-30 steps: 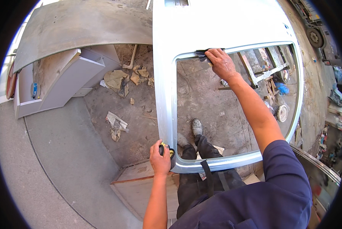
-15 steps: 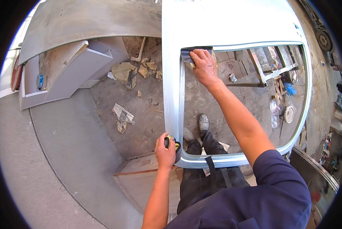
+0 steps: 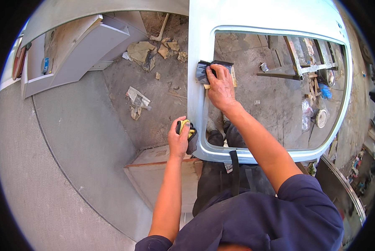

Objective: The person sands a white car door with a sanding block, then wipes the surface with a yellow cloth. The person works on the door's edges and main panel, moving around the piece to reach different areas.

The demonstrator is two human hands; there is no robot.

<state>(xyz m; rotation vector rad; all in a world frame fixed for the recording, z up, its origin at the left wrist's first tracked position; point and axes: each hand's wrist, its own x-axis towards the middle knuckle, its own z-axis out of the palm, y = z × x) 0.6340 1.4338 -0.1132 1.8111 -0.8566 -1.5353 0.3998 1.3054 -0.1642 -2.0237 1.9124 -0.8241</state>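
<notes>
A pale blue vehicle door panel [image 3: 262,14] with a large window opening stands in front of me. My right hand [image 3: 222,90] presses a dark sheet of sandpaper [image 3: 201,75] with a tan backing onto the left post of the window frame. Its fingers are closed on the sheet, which wraps partly over the post's inner edge. Nearer to me, my left hand [image 3: 178,140] grips a yellow-and-black pad [image 3: 191,130] beside the frame's lower left corner. A dark flap hangs under that pad; its exact kind is unclear.
Left stand a grey panel [image 3: 74,113] and a pale cabinet-like box [image 3: 83,54]. Crumpled paper [image 3: 141,52] and scraps lie on the dusty floor. Through the opening show a metal stand [image 3: 296,62], a white bucket [image 3: 320,118] and a blue bag [image 3: 325,91]. A wooden box [image 3: 162,171] is below my left arm.
My right hand has slid the sandpaper along the post toward me, away from the window's far corner. My left hand stays near the lower corner. The whole view has shifted.
</notes>
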